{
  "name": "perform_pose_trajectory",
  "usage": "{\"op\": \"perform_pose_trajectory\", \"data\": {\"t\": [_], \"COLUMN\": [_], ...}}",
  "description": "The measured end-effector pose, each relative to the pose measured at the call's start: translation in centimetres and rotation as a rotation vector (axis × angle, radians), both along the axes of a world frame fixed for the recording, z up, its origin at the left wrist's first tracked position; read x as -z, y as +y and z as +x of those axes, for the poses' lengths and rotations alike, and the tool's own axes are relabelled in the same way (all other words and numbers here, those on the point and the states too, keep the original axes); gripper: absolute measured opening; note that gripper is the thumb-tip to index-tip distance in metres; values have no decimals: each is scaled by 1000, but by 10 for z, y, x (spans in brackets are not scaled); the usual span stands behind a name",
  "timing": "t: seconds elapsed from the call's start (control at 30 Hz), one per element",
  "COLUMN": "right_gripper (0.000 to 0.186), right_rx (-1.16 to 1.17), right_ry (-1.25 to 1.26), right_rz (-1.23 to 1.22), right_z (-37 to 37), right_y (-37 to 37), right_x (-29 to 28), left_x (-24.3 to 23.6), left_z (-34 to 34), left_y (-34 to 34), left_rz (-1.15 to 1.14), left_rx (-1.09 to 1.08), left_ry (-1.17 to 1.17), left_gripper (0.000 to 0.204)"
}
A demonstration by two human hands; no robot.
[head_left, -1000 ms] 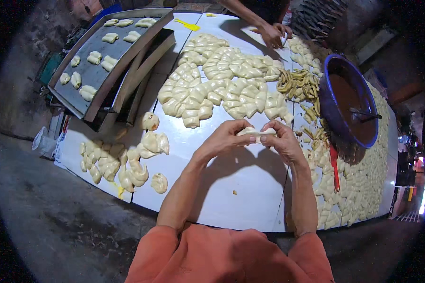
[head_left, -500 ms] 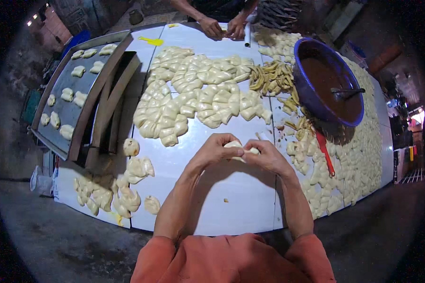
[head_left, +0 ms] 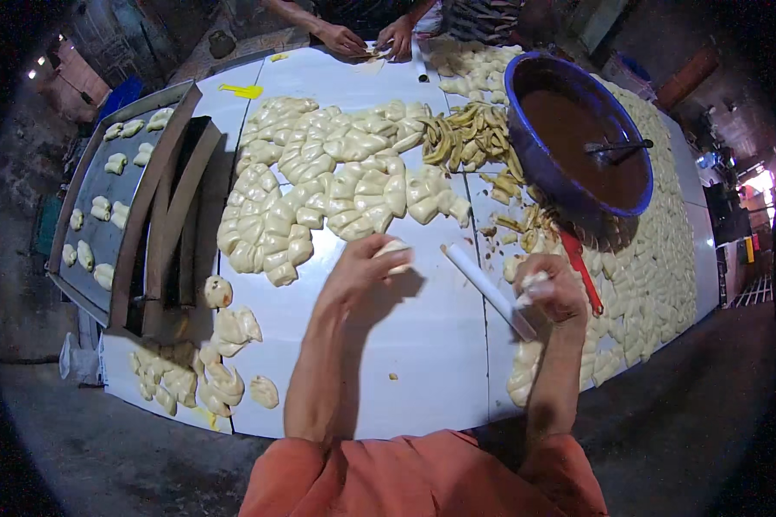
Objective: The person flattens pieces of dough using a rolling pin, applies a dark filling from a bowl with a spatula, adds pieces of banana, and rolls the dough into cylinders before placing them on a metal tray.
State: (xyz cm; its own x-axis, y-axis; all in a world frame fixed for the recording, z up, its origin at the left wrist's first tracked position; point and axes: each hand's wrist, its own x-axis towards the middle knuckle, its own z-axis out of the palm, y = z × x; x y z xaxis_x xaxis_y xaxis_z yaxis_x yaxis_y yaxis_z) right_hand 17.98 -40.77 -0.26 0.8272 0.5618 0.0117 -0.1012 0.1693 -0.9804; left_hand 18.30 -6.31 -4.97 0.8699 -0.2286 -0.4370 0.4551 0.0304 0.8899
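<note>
A pale piece of dough (head_left: 396,257) sits in the fingers of my left hand (head_left: 360,269), held just above the white tabletop. My right hand (head_left: 562,291) is closed around another bit of dough (head_left: 536,284), slightly smeared by motion. Between the hands, close to the right one, lies a white rod (head_left: 485,286), slanting toward me. Beyond my left hand spreads a large patch of glossy dough pieces (head_left: 328,164), packed side by side. A red-handled tool (head_left: 583,269) rests beside my right hand, near scattered yellowish banana-like slices (head_left: 530,226).
A blue basin (head_left: 519,129) of brown filling holds a ladle (head_left: 616,148). On the left, a metal tray (head_left: 105,177) carries shaped dough pieces. Loose dough lumps (head_left: 224,379) lie at the near left. Across the table, another person's hands (head_left: 366,41) work. More dough covers the right side.
My hands have moved apart, and the dough between them is now in two pieces, one per hand. The right hand went right, and the white rod now shows. The whole view shifted slightly.
</note>
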Motion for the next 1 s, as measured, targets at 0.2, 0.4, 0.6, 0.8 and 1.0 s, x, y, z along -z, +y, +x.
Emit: {"op": "perform_pose_trajectory", "data": {"t": [0.2, 0.4, 0.6, 0.8, 1.0], "right_gripper": [54, 49, 50, 34, 29], "right_rx": [525, 310, 263, 112, 62], "right_ry": [59, -640, -283, 106, 151], "right_rz": [-127, -1271, -599, -400, -282], "right_z": [67, 130, -20, -81, -94], "right_y": [27, 87, 163, 210, 204], "right_x": [16, 68, 60, 77, 63], "left_x": [1, 25, 38, 26, 1], "left_z": [-54, -96, -124, -142, -172], "left_y": [30, 5, 10, 10, 37], "left_rz": [-66, -444, -536, -54, 514], "left_rx": [-46, -489, -560, -481, -271], "left_ry": [-17, 118, 36, -108, -197], "left_gripper": [54, 31, 52, 60, 33]}}
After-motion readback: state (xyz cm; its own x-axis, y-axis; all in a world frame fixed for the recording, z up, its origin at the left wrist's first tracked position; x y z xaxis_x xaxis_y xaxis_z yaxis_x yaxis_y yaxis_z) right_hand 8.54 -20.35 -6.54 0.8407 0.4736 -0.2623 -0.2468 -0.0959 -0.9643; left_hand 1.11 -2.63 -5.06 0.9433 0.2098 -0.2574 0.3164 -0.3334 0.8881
